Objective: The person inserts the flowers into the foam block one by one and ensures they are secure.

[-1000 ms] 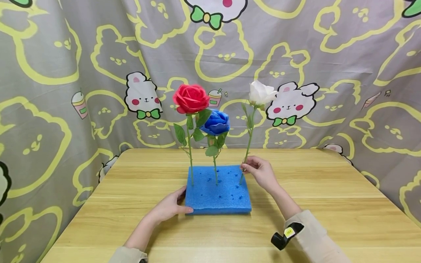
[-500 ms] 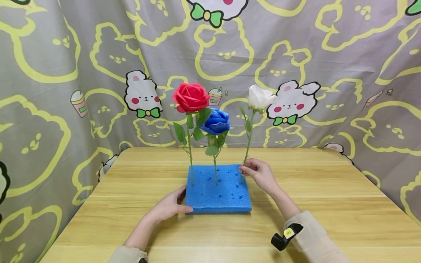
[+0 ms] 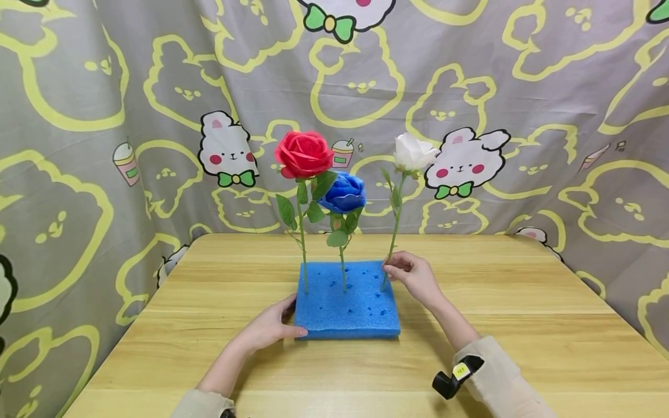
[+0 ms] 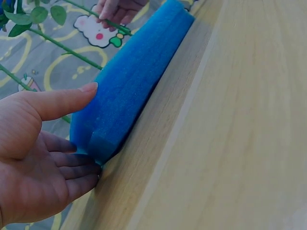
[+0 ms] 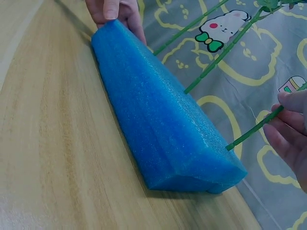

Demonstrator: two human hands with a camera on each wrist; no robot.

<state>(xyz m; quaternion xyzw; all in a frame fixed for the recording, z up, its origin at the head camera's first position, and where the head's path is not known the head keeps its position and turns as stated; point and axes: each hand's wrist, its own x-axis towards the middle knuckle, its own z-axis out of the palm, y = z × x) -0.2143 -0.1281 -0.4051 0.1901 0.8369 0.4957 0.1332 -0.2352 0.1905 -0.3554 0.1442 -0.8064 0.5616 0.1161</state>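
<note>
My right hand (image 3: pixel 417 280) pinches the lower green stem of an artificial white rose (image 3: pixel 414 152) between thumb and fingers. The foot of that stem stands in the right part of a blue foam block (image 3: pixel 331 313), as the right wrist view also shows. At the block's front left corner, my left hand (image 3: pixel 268 328) holds it, thumb at the front edge and fingers along the left side. An artificial red rose (image 3: pixel 304 154) stands upright in the block's left part. Between the two is a shorter blue rose (image 3: pixel 345 193), also upright in the foam.
The block lies on a light wooden table (image 3: pixel 172 325), whose far edge meets a grey curtain (image 3: pixel 282 75) printed with yellow outlines and white rabbits. Several small holes dot the block's top. A black camera (image 3: pixel 450 380) sits on the right sleeve.
The white rose leaned slightly left and sank a little with my right hand during the first half second, and has hardly moved since. My left hand stays at the block's corner.
</note>
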